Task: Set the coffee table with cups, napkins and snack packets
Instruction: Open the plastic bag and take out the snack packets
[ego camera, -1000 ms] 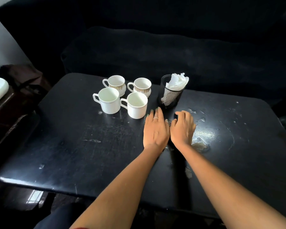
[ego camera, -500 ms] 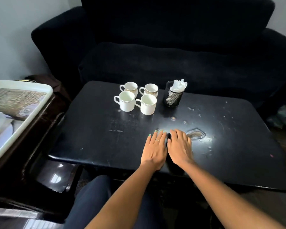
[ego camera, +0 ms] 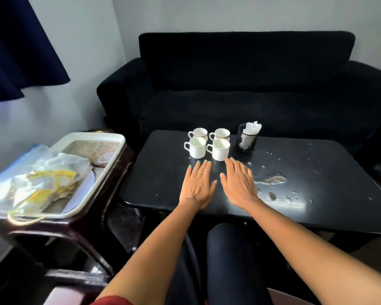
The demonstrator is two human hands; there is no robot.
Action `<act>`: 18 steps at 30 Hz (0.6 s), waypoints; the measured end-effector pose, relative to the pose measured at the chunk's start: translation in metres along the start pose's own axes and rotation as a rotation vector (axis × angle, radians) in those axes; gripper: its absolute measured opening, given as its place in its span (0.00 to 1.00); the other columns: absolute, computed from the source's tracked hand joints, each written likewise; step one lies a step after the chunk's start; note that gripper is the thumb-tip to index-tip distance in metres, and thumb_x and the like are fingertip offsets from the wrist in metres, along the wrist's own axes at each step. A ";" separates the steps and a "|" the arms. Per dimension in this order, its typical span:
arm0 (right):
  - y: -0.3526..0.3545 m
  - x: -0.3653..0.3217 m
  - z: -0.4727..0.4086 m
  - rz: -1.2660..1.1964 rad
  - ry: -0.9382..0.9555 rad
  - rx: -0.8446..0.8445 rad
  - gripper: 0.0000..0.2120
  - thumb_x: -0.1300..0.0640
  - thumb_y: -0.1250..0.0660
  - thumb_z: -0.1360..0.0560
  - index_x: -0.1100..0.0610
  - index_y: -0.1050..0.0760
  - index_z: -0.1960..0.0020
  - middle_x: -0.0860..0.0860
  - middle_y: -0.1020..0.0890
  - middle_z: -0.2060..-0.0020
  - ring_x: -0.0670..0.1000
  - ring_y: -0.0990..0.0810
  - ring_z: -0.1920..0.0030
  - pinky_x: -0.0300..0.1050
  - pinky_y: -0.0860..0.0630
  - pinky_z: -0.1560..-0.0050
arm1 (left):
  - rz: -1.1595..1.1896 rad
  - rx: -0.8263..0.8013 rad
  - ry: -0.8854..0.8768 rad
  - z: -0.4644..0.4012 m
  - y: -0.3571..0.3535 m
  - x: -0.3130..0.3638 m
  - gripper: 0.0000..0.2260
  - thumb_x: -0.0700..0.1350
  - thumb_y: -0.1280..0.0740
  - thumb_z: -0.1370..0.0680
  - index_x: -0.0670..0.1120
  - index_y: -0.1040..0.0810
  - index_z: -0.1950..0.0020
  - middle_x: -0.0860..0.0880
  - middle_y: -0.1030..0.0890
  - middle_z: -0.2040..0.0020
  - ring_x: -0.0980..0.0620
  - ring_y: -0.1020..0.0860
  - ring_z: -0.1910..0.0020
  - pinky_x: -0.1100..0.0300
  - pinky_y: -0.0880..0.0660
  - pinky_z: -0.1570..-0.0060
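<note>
Several white cups (ego camera: pixel 218 149) stand in a tight square on the far left part of the black coffee table (ego camera: pixel 317 172). Right of them a black mesh holder (ego camera: pixel 247 141) carries white napkins (ego camera: pixel 253 128). My left hand (ego camera: pixel 198 184) and my right hand (ego camera: pixel 239 182) lie flat and empty over the table, side by side with a small gap, fingertips just short of the front cups. Snack packets in clear and yellow wrapping (ego camera: pixel 42 179) lie heaped on a white tray (ego camera: pixel 106 166) at the left.
The tray rests on a dark wooden side stand (ego camera: pixel 90 227) left of the table. A black sofa (ego camera: pixel 251 84) runs behind the table. A dark blue curtain (ego camera: pixel 15 45) hangs at top left. Worn patches and crumbs mark the table's right half.
The view has pulled back and tilted up, showing the whole sofa and the tray of packets. My hands have parted slightly and sit nearer the front cups.
</note>
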State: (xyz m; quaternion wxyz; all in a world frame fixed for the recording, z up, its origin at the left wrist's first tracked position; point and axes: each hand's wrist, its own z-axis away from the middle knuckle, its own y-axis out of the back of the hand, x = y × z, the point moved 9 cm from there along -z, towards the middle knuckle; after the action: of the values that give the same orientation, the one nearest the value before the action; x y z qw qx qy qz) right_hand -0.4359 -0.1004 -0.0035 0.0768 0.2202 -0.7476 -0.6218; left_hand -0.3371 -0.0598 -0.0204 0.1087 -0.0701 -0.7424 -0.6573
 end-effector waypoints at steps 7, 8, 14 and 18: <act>0.032 -0.089 0.001 -0.019 0.151 0.052 0.25 0.51 0.46 0.20 0.58 0.44 0.26 0.54 0.37 0.27 0.54 0.38 0.28 0.50 0.43 0.30 | 0.055 0.155 0.078 0.035 0.072 -0.056 0.28 0.53 0.47 0.18 0.44 0.51 0.22 0.47 0.47 0.21 0.48 0.52 0.22 0.51 0.57 0.24; 0.034 -0.100 0.000 -0.013 0.174 0.050 0.26 0.51 0.46 0.20 0.58 0.44 0.25 0.54 0.38 0.27 0.54 0.39 0.28 0.50 0.43 0.29 | 0.059 0.172 0.091 0.040 0.079 -0.064 0.28 0.53 0.47 0.18 0.44 0.51 0.22 0.47 0.48 0.21 0.48 0.52 0.22 0.51 0.58 0.24; 0.034 -0.187 0.003 -0.005 0.320 0.014 0.27 0.51 0.47 0.20 0.57 0.48 0.24 0.54 0.43 0.24 0.55 0.44 0.25 0.52 0.47 0.26 | 0.057 0.281 0.251 0.081 0.122 -0.143 0.27 0.54 0.48 0.18 0.45 0.50 0.22 0.48 0.47 0.21 0.49 0.51 0.22 0.50 0.57 0.25; 0.025 -0.255 0.010 -0.015 0.470 -0.023 0.26 0.51 0.47 0.20 0.57 0.47 0.24 0.55 0.44 0.24 0.56 0.45 0.25 0.52 0.48 0.26 | 0.076 0.334 0.383 0.115 0.139 -0.203 0.27 0.54 0.47 0.18 0.45 0.49 0.22 0.47 0.45 0.22 0.47 0.49 0.22 0.49 0.56 0.25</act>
State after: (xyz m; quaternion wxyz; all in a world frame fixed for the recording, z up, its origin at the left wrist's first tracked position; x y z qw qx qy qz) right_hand -0.2186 0.0204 0.0589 0.2467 0.3635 -0.7004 -0.5626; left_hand -0.1147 0.0792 0.0485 0.2823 0.0466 -0.8032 -0.5224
